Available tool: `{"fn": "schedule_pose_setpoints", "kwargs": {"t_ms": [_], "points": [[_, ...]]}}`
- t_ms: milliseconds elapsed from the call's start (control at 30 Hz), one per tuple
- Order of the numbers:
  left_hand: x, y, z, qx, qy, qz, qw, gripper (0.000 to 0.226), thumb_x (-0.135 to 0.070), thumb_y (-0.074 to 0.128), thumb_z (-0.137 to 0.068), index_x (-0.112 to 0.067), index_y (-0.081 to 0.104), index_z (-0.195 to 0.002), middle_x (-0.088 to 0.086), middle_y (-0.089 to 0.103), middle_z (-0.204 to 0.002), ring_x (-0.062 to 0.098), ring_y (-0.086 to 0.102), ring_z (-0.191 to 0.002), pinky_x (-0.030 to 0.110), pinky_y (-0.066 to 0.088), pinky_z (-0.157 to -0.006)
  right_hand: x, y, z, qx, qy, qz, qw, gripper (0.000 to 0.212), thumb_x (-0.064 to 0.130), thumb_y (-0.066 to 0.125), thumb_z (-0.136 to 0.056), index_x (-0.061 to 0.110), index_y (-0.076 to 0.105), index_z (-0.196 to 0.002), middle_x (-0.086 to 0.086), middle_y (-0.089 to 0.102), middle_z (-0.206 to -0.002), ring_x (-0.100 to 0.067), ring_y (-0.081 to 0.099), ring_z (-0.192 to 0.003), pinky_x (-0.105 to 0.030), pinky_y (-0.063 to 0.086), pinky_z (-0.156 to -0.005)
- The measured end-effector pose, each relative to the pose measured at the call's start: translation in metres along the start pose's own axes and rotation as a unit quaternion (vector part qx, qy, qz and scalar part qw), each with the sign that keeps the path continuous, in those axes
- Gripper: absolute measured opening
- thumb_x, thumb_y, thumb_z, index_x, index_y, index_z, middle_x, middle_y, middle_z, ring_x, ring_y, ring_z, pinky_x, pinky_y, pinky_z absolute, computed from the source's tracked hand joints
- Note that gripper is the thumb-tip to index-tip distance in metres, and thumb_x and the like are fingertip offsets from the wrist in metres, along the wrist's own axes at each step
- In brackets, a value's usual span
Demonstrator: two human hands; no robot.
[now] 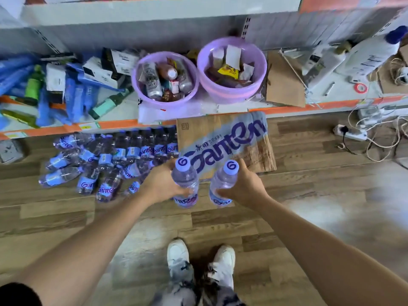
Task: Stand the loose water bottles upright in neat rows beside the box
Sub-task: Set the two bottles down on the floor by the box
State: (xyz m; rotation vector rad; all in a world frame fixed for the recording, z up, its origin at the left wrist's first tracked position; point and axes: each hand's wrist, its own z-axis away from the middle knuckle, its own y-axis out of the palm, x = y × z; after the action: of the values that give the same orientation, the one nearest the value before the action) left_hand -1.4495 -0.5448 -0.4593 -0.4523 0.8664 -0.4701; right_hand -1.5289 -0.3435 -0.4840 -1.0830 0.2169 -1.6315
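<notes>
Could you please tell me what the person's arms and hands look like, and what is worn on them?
The left hand and the right hand are bare, with no gloves, rings or watch visible. Both forearms are uncovered. A black sleeve shows at its edge on the left upper arm; no sleeve shows on the right.

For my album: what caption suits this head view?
Left hand grips the left bottle, right hand the right bottle, before the cardboard box; standing row and fallen bottles beside it.
</notes>
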Motion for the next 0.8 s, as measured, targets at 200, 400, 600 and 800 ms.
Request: {"fn": "schedule_pose_setpoints", "kwargs": {"t_ms": [200,400,600,800], "points": [[0.091,0.104,-0.088,-0.037,-0.032,0.033,0.998,0.072,-0.015,0.084,-0.063,-0.011,0.05,-0.126,0.009,0.061,-0.121,0.028,0.058,-0.112,0.028,0.044,-0.09,-0.081,0.11,-0.088,-0.014,-0.007,0.017,1.0,0.052,0.048,0.066,-0.067,0.023,0.037,-0.102,0.011,0.053,-0.084,-0.021,0.054,-0.077,-0.035,0.049,-0.069],[0.179,0.197,-0.151,-0.078,-0.035,0.054,0.995,0.063,-0.027,0.084,-0.059,-0.014,0.056,-0.115,0.003,0.064,-0.107,0.022,0.063,-0.102,0.023,0.044,-0.086,-0.15,0.194,-0.151,0.019,-0.096,0.076,0.992,0.054,0.042,0.067,-0.077,0.018,0.047,-0.121,0.003,0.044,-0.121,-0.018,0.036,-0.121,-0.033,0.044,-0.099],[0.229,0.245,-0.184,-0.119,0.013,-0.012,0.993,0.057,-0.024,0.08,-0.061,-0.008,0.057,-0.111,0.009,0.06,-0.113,0.026,0.054,-0.111,0.017,0.037,-0.08,-0.18,0.242,-0.183,0.008,-0.105,0.046,0.993,0.062,0.036,0.079,-0.068,0.019,0.047,-0.117,-0.001,0.045,-0.126,-0.019,0.049,-0.115,-0.037,0.05,-0.095],[0.249,0.263,-0.196,-0.138,0.007,0.011,0.99,0.065,-0.017,0.085,-0.057,-0.012,0.057,-0.115,0.005,0.056,-0.119,0.02,0.055,-0.113,0.02,0.04,-0.091,-0.19,0.263,-0.194,-0.045,-0.084,0.054,0.994,0.063,0.034,0.079,-0.067,0.023,0.048,-0.121,0.004,0.05,-0.127,-0.024,0.052,-0.118,-0.035,0.047,-0.092]]}}
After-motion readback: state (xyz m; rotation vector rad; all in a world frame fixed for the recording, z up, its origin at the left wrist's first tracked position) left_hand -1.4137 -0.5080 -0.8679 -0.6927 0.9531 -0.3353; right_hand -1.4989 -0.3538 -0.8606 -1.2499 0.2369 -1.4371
